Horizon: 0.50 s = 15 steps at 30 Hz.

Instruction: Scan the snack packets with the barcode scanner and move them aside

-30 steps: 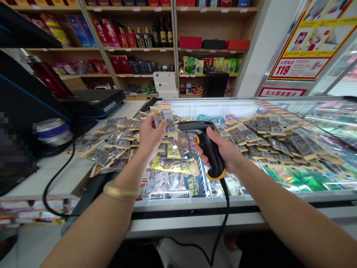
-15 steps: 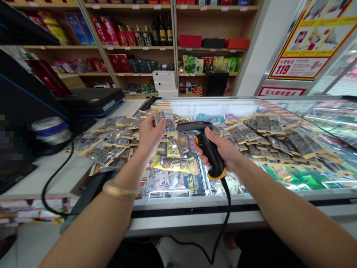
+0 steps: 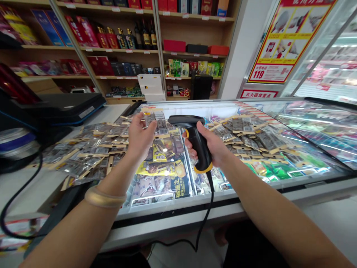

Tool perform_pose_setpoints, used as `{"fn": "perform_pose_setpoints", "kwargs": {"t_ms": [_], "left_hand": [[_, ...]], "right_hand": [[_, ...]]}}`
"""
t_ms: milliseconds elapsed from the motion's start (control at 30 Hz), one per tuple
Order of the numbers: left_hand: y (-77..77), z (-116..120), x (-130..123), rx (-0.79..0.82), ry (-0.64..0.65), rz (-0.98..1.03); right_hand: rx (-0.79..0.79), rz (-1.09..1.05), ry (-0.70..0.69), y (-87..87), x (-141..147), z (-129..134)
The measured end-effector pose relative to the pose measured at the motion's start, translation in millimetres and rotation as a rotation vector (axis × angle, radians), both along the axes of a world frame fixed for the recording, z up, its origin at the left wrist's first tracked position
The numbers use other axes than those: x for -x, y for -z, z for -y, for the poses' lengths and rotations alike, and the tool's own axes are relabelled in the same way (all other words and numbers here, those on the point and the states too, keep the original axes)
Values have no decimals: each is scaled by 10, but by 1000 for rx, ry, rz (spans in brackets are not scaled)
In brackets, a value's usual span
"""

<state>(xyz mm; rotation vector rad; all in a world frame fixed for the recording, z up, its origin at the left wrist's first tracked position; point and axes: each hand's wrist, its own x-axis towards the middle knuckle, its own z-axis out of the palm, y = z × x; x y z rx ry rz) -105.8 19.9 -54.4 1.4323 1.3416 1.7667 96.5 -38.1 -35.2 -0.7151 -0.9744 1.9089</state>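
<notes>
My right hand is wrapped round the grip of a black and yellow barcode scanner, its head turned left and its cable hanging down. My left hand pinches a small clear snack packet with a cardboard top strip and printed label, held just left of the scanner's head. Its fingers are partly hidden behind the packet. Many like packets lie in a pile to the left and another pile to the right, on the glass of a chest freezer.
Bagged frozen goods show through the freezer glass. On the left counter stand a black scale-like device and a silver-blue tin. Shelves with boxes and bottles line the back wall. The scanner cable hangs over the freezer's front edge.
The view has turned to the right, so the shelves and freezer sit further left. Both hands keep nearly the same pose, with packet and scanner facing each other.
</notes>
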Motion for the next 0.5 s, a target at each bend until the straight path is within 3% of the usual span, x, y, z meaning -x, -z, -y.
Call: {"fn": "perform_pose_setpoints", "kwargs": {"t_ms": [133,333,400,500], "left_hand": [[-120,-56,-512,96,143,113],[-276,-174,-1543,240,301,56],[-280,-203,-1837,240,364,-115],[-210,-190,-2151,154,426,-644]], "right_hand": [[-81,3,136,-159,-525,34],[-170,8,407,-276,-1485,77],[-164,-21,487,-250,-1718,55],[-68,-59,571,-141,-1923,-3]]}}
